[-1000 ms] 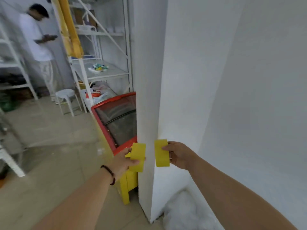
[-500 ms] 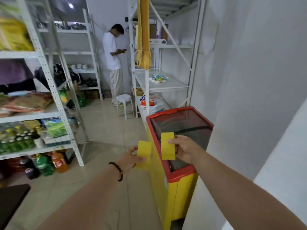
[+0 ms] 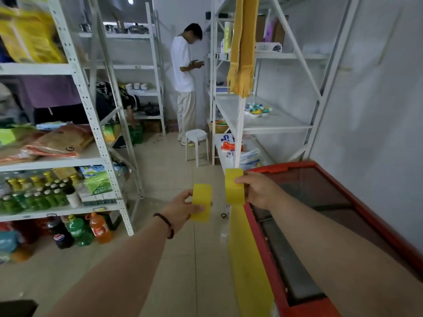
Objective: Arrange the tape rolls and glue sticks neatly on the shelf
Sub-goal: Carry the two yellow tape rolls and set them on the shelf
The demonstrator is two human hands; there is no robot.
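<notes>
The carrying step is judged to be in hand: 2 rolls are held out in mid-air above the floor. The left hand (image 3: 183, 208) pinches 1 yellow tape roll (image 3: 201, 202); the right hand (image 3: 258, 189) grips another yellow roll (image 3: 234, 186). Next, placement on the white metal shelf (image 3: 274, 126) ahead is called for.

White shelf (image 3: 274, 128): small pile of colourful items (image 3: 257, 109) is held mid-level. Packets (image 3: 242, 152) are kept on the lower level.
</notes>
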